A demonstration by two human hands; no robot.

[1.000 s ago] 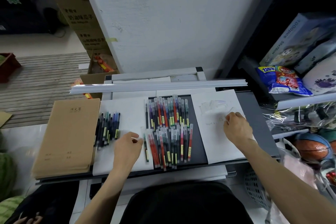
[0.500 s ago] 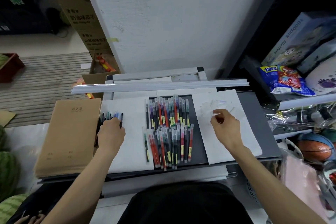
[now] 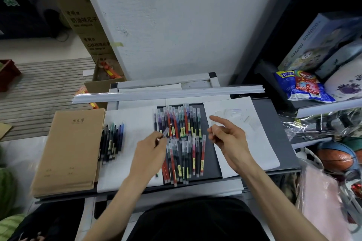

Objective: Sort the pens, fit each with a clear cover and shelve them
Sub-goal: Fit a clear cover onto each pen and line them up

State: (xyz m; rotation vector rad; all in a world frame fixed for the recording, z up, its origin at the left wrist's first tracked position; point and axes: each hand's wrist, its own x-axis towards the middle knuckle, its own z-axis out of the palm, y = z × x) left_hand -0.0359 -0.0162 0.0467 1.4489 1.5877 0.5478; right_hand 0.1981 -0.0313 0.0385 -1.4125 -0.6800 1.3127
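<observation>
Nearest to me, I am seeing the left hand pinching a slim pen with a frosted clear cap, its long axis slanting up and to the right, tip end pointing toward the right hand. That right hand is hovering just beside it with the forefinger stretched out and the other fingers curled; I am judging that it is nipping a small clear cover, but the piece is too faint for me to confirm. The coming move is turning on that short gap: the pen's end lies left of the right hand, so the two are needing to meet end to end. Beneath them, the spread of coloured capped pens is lying on the dark grey tray, lengthwise away from me. To the left, a blurred group of dark blue and black pens is resting on white paper. Farther right, loose clear covers are barely showing against their white sheet.
</observation>
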